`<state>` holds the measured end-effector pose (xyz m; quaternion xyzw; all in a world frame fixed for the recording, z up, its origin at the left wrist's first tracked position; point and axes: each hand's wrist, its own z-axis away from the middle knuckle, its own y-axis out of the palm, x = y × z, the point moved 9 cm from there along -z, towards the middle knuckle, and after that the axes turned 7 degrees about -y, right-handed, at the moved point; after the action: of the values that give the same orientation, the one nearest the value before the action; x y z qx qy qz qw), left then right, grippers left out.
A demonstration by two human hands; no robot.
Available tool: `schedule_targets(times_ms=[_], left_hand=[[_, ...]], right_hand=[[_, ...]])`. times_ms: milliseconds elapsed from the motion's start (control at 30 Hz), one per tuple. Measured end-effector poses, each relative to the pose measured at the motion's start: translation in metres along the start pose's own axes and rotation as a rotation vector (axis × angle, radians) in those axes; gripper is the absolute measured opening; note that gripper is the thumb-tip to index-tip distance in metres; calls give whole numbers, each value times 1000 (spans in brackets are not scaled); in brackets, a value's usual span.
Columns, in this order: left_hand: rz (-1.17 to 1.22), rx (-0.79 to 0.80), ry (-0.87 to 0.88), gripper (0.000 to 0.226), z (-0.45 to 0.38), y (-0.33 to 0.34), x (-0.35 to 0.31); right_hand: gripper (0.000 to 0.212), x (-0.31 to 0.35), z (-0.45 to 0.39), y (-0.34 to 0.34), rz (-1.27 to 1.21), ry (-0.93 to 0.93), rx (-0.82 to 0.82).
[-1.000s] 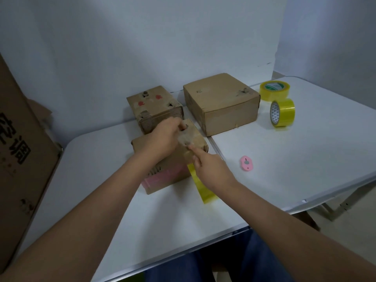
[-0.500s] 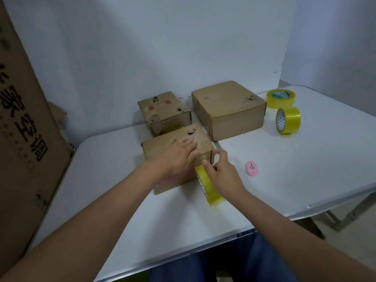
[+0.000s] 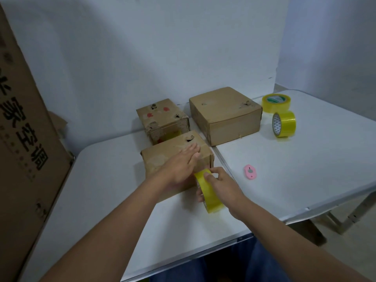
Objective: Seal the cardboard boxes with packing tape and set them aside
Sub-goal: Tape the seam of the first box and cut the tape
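Pressing flat on the nearest cardboard box (image 3: 162,157), the left hand (image 3: 180,165) is lying with fingers straight, holding it near the table's (image 3: 305,159) middle seam. Just right, the right hand (image 3: 220,183) is gripping the yellow tape roll (image 3: 209,195) against the box's front right corner; the strip probably needs drawing toward the table's near edge.

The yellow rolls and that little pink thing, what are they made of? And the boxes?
The rolls look like glossy see-through plastic tape: light shines through the yellow. The pink thing seems smooth, matte hard plastic, though it is too small to be sure. The boxes are dull brown cardboard; one small box shows wavy layers at its worn edge.
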<state>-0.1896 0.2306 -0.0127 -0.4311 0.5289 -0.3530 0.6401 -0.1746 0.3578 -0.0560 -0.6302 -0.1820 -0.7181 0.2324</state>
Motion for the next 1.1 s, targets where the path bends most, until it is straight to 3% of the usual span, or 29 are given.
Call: schedule_targets(times_ms=[367,667,833,933,1033,1100], left_hand=[[-38,-85,17,50,2,-3,-3],[-108,-118,21,53,3,-4,-1],[-251,-191,13,52,0,5,1],[-281,-210,49,53,-3,7,2],[-331,-200,88,58,-3,10,3],[-338,-202,99,60,-2,10,3]], right_hand=[[21,3,4,-4,155,-9,-34],[52,-6,-10,-1,434,24,34],[49,-2,-9,-11,491,5,53],[50,1,-16,-38,591,-66,-47],[29,3,-32,-76,951,-211,-236],[35,-5,-40,-102,1103,-173,-324]])
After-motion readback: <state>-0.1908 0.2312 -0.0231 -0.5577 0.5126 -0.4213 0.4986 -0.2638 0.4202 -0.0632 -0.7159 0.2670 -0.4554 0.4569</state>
